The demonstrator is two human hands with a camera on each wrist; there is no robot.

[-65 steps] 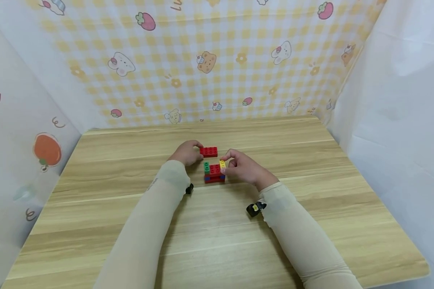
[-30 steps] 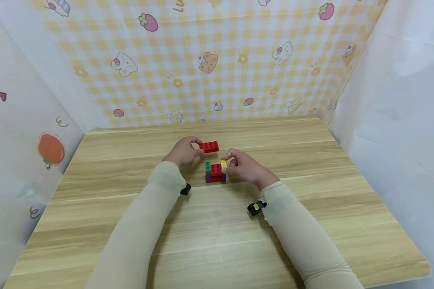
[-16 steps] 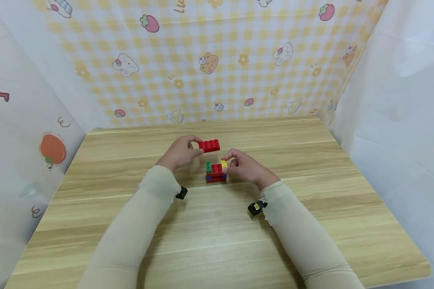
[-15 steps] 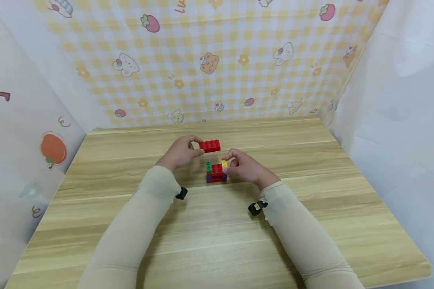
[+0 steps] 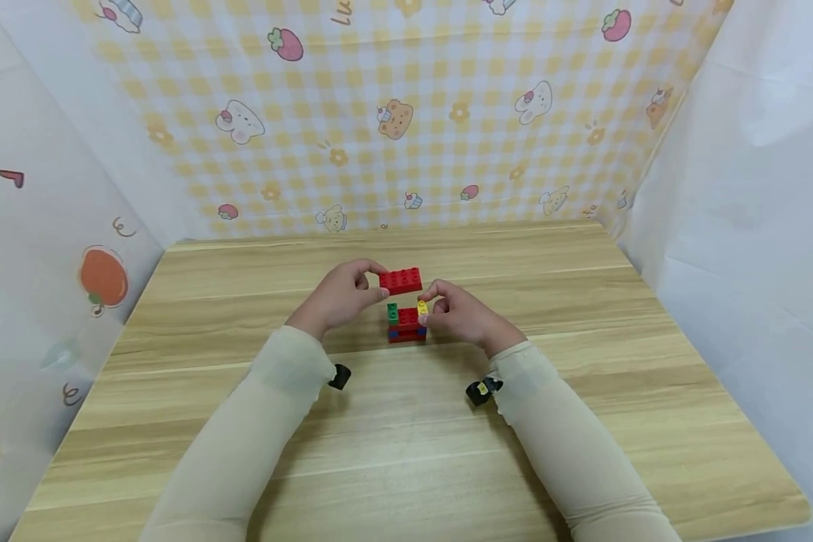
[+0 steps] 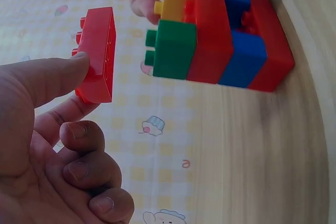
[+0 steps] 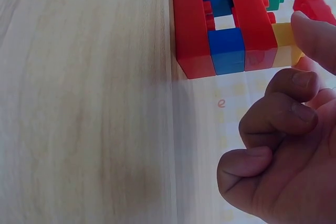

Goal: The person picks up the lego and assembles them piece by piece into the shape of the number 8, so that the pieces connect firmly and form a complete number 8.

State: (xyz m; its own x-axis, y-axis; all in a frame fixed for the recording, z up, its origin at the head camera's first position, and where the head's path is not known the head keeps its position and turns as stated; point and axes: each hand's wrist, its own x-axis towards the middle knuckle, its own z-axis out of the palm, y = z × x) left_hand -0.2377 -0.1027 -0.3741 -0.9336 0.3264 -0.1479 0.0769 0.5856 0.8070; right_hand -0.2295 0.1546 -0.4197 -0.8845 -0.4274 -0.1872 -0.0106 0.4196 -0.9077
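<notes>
My left hand [image 5: 339,297] pinches a long red toy brick [image 5: 401,281] by its left end, between thumb and index finger. The brick hangs in the air just behind and above a small brick stack, apart from it. Two red layers [image 6: 212,35] make up that stack, with blue bricks [image 6: 245,59] and a gap between them. On top sit a green brick [image 5: 393,314] at the left and a yellow brick [image 5: 422,307] at the right. Thumb and index finger of my right hand [image 5: 467,315] pinch the yellow brick; its other fingers are curled, as the right wrist view shows.
The stack stands on a wood-grain table [image 5: 406,436]. A yellow checked cloth [image 5: 447,135] hangs behind the table's back edge, with white sheets [image 5: 752,226] at the sides. Each wrist carries a small black camera [image 5: 482,390].
My left hand has lifted the red brick off the table, then carried it rightward and closer to the stack. My right hand has stayed on the yellow brick.
</notes>
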